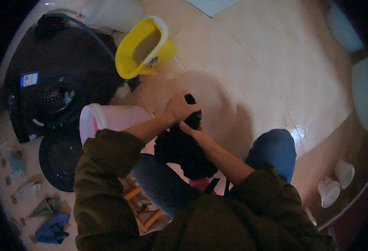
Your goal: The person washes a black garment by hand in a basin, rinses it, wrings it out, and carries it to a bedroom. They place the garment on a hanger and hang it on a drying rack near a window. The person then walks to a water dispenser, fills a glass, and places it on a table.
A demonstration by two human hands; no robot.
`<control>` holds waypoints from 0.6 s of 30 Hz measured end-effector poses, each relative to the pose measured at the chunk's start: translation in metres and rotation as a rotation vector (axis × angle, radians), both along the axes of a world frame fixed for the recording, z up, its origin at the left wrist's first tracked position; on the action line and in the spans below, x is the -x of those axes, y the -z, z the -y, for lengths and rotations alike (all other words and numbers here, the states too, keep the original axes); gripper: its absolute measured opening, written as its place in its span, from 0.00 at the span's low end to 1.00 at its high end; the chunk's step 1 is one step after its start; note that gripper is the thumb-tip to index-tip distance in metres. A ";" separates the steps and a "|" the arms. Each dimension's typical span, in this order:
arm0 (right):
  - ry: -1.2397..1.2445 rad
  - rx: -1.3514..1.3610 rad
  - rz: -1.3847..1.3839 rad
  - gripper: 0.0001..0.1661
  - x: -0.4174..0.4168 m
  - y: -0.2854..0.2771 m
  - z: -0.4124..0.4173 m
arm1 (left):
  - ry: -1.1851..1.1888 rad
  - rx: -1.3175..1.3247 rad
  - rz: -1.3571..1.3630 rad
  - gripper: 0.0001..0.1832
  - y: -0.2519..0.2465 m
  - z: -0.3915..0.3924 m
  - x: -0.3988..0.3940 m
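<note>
My left hand (181, 105) is closed on a bunched black cloth item (184, 147), perhaps a garment; a bit of black shows above the fingers. Just below it, my right hand (198, 133) grips the same item, its thumb against the bunch. The rest of the black piece hangs towards my lap and looks fluffy, too dark to make out its details. Beneath and beyond my hands is a round, pale pinkish basin (221, 103), its near side partly covered by my hands. A pale pink bucket (124, 116) is beside my left forearm.
A yellow tub (129, 58) with a white rim is ahead on the tiled floor (265, 81). At left is a black front-loading washing machine (86, 59) with its round door (61, 157) open. Small cloths (52, 229) lie lower left; white slippers (328, 189) are at right.
</note>
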State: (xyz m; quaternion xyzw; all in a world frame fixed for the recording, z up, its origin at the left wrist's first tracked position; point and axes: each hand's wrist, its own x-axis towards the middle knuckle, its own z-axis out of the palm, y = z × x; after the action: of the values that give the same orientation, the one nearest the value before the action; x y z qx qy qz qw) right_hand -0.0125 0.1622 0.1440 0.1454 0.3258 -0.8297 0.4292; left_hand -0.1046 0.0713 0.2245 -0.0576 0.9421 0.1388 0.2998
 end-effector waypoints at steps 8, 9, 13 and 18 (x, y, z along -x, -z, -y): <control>-0.364 0.216 0.090 0.34 0.015 -0.073 -0.058 | -0.285 -0.912 0.075 0.31 -0.029 0.035 -0.029; -0.349 0.263 0.072 0.32 0.017 -0.084 -0.065 | -0.378 -1.222 0.200 0.29 -0.038 0.046 -0.029; -0.253 0.340 0.179 0.31 -0.002 -0.094 -0.070 | -0.656 -2.243 0.453 0.24 -0.012 0.055 -0.064; -0.253 0.453 0.246 0.32 -0.015 -0.056 -0.047 | -0.758 -2.443 0.442 0.17 0.019 0.008 -0.097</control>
State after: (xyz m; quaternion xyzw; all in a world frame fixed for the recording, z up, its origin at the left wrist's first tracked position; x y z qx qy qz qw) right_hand 0.0024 0.2089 0.2004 0.1038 0.0934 -0.7974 0.5871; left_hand -0.0081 0.0628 0.2051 -0.0315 0.0628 0.9661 0.2486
